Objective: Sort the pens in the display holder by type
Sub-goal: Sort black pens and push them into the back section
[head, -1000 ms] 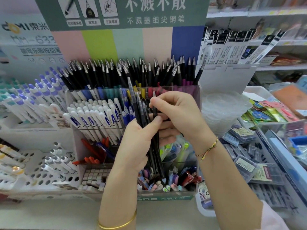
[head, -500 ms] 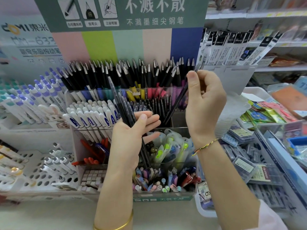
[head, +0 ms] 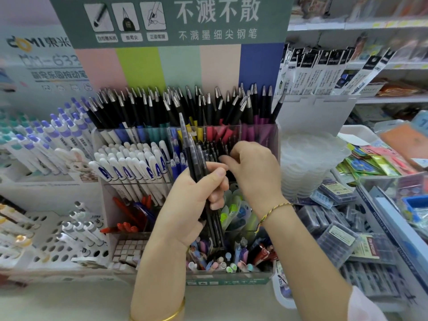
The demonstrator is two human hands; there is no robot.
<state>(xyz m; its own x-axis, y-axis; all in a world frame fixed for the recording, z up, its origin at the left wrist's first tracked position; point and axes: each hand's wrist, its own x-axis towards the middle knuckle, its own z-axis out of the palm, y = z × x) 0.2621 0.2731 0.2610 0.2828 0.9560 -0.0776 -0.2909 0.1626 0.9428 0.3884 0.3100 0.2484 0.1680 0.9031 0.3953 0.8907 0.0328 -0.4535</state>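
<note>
Shop shelving (head: pixel 370 26) backs the display holder (head: pixel 276 144) at frame centre. Left hand (head: pixel 187 205) grips a bundle of black pens (head: pixel 193 158), centre. Right hand (head: pixel 252 167), fingers curled, reaches the holder's middle row; any pinch cannot be told. Judged step: gathering like pens; next, pull one matching pen clear.

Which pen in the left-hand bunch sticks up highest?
The leftmost pen of the bunch gripped by the left hand: its tip rises well above the others, which end lower and close together.
</note>
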